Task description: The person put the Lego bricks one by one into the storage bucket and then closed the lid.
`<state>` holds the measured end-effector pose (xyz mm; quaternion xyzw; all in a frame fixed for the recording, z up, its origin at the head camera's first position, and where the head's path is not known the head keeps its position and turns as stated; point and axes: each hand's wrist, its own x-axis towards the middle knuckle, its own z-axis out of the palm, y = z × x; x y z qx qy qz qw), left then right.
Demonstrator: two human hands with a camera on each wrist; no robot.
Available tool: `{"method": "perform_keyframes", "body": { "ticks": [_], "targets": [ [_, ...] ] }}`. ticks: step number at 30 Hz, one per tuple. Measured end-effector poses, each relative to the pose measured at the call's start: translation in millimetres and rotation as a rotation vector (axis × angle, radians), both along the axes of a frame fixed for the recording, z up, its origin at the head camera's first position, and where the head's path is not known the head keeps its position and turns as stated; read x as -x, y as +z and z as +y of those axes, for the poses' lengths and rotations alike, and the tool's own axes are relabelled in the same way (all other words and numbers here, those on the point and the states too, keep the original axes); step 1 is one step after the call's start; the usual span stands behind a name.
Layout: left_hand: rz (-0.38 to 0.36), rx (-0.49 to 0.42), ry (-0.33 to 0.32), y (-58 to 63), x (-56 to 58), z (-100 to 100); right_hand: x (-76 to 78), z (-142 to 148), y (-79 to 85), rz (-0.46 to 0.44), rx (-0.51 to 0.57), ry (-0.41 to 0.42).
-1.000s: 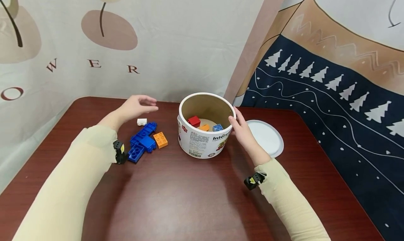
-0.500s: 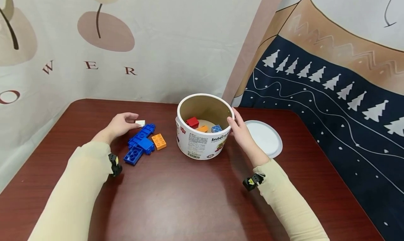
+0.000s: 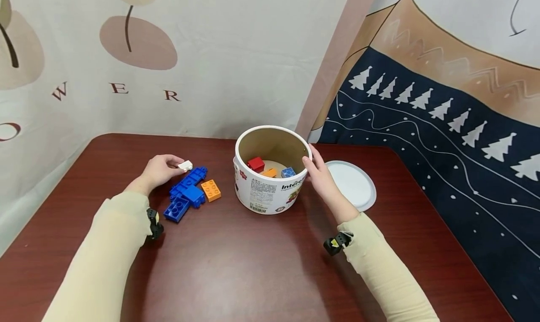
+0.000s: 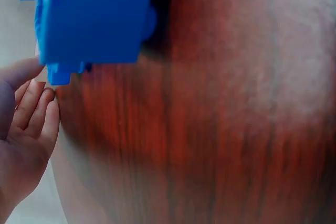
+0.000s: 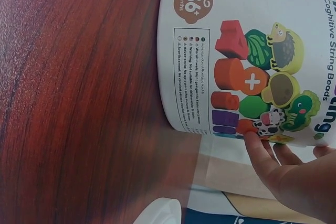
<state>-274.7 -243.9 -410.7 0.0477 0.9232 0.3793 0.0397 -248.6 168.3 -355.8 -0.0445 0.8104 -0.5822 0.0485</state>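
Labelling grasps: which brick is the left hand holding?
The white brick, pinched by the left hand; the blue bricks and orange brick nearby are on the table, others in the bucket.

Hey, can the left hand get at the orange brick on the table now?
Probably not straight away: the left hand pinches the white brick, and the blue bricks lie between it and the orange brick, though nothing covers that from above.

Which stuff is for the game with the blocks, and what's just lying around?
Part of it, I think:
white block, pinched by the left hand
tub, held by the right hand
toy blocks inside the tub
blue blocks and orange block outside it, probably

Just there:
lid, untouched, perhaps for afterwards
cloth with trees
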Motion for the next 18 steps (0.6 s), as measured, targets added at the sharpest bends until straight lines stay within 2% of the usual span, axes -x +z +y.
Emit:
{"method": "perform_keyframes", "body": {
  "ticks": [8,18],
  "targets": [
    [-0.016,-0.017,0.027,10.3,0.4,-7.9,0.3,0.5,-0.7,-0.007,0.003,-0.004],
    [0.0,-0.059,0.038,41.2,-1.4,-4.6,0.3,-0.1,-0.9,-0.007,-0.008,-0.002]
  ]
}}
